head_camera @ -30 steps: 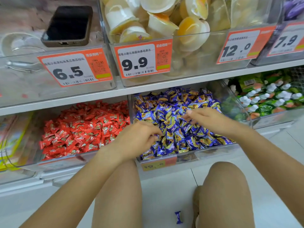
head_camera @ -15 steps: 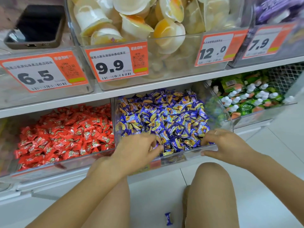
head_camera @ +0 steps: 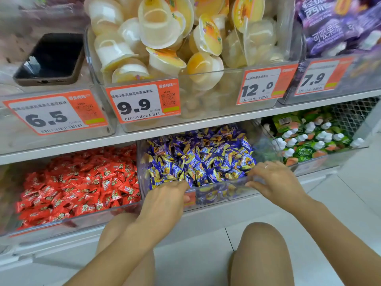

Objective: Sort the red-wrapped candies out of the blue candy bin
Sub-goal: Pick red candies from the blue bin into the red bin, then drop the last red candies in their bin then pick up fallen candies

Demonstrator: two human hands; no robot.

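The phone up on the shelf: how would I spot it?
Start at the upper shelf's orange price tags and find the one reading 6.5, at far left. In the clear bin behind it lies the phone, screen up. It is the only dark, flat slab among snack packs.
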